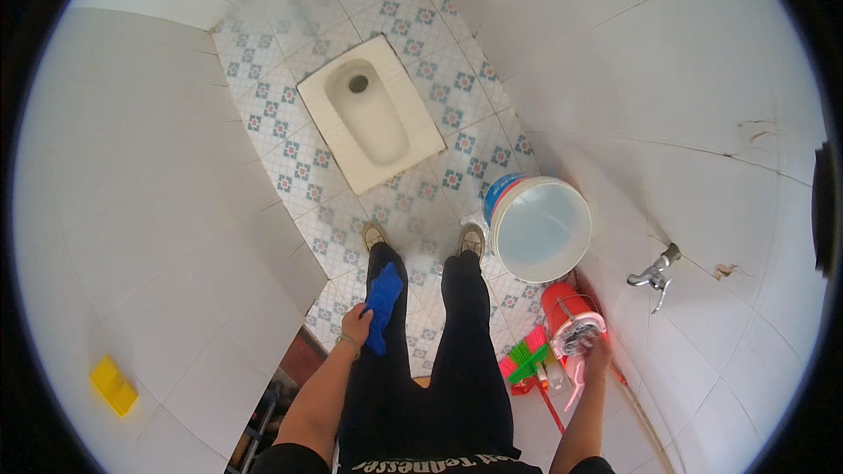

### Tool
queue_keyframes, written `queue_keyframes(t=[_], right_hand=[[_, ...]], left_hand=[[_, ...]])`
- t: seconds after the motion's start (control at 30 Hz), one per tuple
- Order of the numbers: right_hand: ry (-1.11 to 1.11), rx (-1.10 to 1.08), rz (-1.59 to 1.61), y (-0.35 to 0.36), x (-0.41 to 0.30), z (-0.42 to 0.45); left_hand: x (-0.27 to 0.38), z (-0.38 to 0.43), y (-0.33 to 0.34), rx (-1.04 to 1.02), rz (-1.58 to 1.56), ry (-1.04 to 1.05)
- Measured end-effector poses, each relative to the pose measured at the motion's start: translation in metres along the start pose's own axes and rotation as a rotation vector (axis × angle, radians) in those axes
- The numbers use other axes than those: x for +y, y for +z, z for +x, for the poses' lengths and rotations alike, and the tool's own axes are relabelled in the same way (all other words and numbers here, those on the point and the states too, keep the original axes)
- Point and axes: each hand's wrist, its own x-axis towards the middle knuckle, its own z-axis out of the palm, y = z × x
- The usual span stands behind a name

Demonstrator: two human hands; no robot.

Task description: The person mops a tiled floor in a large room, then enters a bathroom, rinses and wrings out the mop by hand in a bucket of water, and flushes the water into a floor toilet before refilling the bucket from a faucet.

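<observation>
A crumpled blue cloth point(385, 293) hangs from my left hand point(357, 324), in front of my left trouser leg. Down at the right, my right hand point(598, 352) reaches to the mouth of a red bucket point(565, 301) with a wire handle. A grey, shaggy bundle point(578, 339), perhaps mop strands or a rag, shows at that mouth against my fingers. My right fingers are blurred and partly hidden, so their grip is unclear. Ahead of my feet, a cream squat toilet pan point(416, 141) is set into the patterned tile floor point(421, 194).
A large white bucket point(498, 237) of water stands beside my right shoe. A metal tap point(652, 276) juts from the right wall. Near the red bucket lie a pink-and-green broom point(525, 352) and a white bottle point(554, 376). A yellow holder point(113, 385) is on the left wall.
</observation>
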Motion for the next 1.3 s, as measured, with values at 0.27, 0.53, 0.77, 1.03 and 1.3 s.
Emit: queue_keyframes(t=[0.27, 0.53, 0.77, 1.03, 1.3], right_hand=[[-0.681, -0.106, -0.209, 0.080, -0.200, -0.048], [-1.101, -0.098, -0.732, 0.065, -0.204, -0.014], [-1.255, -0.214, -0.694, 0.056, -0.217, -0.019], [-1.256, -0.266, -0.749, 0.054, -0.223, -0.025], [-1.113, -0.057, -0.929, 0.058, -0.202, -0.029]], left_hand=[[0.044, -0.049, -0.038, 0.020, -0.379, -0.057], [0.016, -0.141, -0.055, 0.090, -0.286, -0.142], [-0.013, -0.216, -0.069, 0.205, -0.410, -0.169], [-0.035, -0.273, -0.078, 0.324, -0.470, -0.155], [0.018, -0.294, -0.105, 0.307, -0.869, -0.071]])
